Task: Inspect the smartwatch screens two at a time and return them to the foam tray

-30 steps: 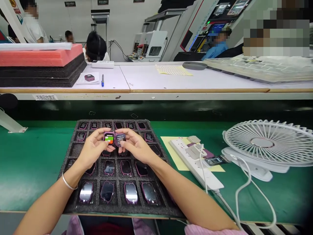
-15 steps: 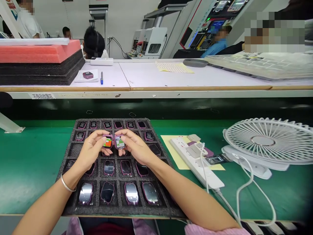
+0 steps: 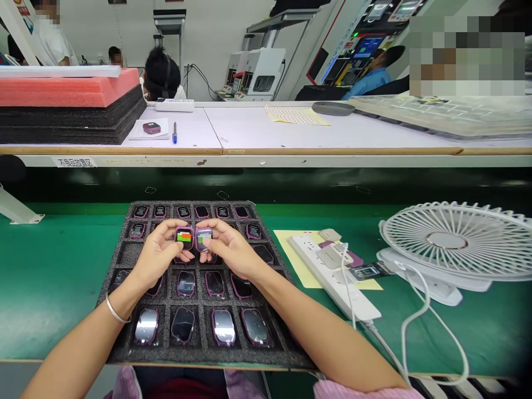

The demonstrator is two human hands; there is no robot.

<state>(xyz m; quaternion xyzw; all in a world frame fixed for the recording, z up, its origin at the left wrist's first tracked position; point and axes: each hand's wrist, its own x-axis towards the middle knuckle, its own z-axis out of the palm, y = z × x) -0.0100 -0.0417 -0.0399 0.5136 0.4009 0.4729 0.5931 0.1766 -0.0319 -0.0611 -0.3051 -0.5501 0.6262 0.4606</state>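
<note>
My left hand (image 3: 155, 257) pinches a small purple smartwatch body (image 3: 184, 236) whose lit screen shows red and green bands. Beside it, my right hand (image 3: 230, 252) grips a second watch body (image 3: 203, 238) with a lit screen. Both are held side by side just above a black foam tray (image 3: 124, 252) on the green mat. The tray's pockets hold several more purple watch bodies (image 3: 223, 327) with dark screens; the near row reflects the light. A bangle sits on my left wrist.
A white power strip (image 3: 332, 280) with plugs and cables lies right of the tray on a yellow sheet. A white desk fan (image 3: 455, 244) lies at the far right. On the raised white shelf: stacked pink and black foam (image 3: 66, 108), a pen, another watch body. People work behind.
The two watches stayed in my hands above the tray, dipping slightly and rising again. The right watch's screen went from dark text to a lit coloured display.
</note>
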